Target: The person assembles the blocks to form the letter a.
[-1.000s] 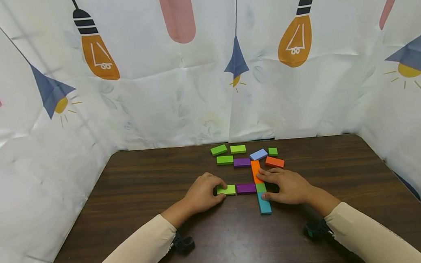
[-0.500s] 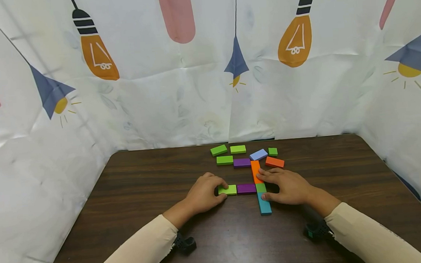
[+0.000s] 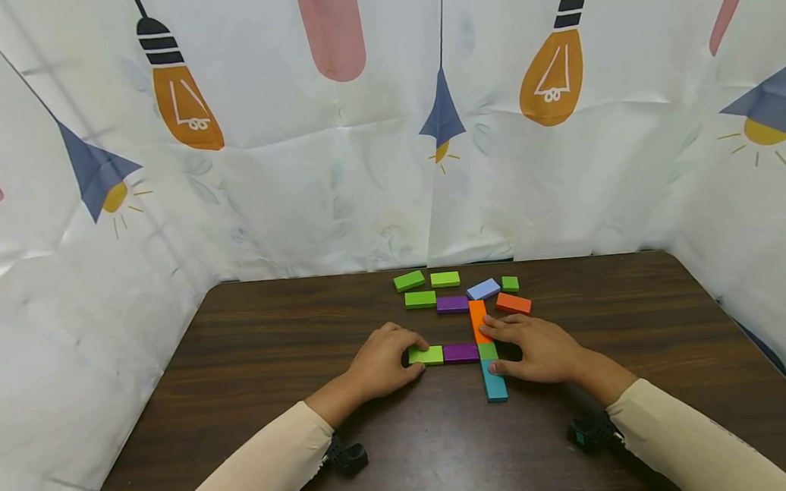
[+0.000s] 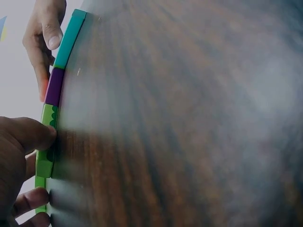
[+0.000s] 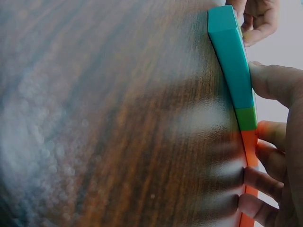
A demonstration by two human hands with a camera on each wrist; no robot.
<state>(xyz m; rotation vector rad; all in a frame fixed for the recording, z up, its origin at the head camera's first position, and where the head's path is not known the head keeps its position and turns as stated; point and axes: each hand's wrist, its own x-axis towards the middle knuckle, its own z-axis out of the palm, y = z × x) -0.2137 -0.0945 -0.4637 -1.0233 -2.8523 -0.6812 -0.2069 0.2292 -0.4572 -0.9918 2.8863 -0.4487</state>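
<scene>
In the head view my left hand (image 3: 380, 359) pinches a lime green block (image 3: 428, 356) between thumb and fingers. The block's right end meets a purple block (image 3: 461, 353). That one runs up to a small green block (image 3: 487, 351), which sits between an orange block (image 3: 478, 317) behind and a teal block (image 3: 495, 384) in front. Across this column lies my right hand (image 3: 537, 346), its fingers extended onto the orange block and its thumb on the teal one. In the right wrist view, the thumb touches the side of the teal block (image 5: 232, 66).
Behind the row lie loose blocks: several green ones (image 3: 420, 300), a purple one (image 3: 452, 304), a light blue one (image 3: 483, 289) and a red-orange one (image 3: 513, 303). The dark wooden table (image 3: 270, 345) backs onto a printed white curtain (image 3: 280, 192).
My left hand has slid the lime green block slightly right, closing the small gap to the purple block. The right hand and the other blocks have stayed in place.
</scene>
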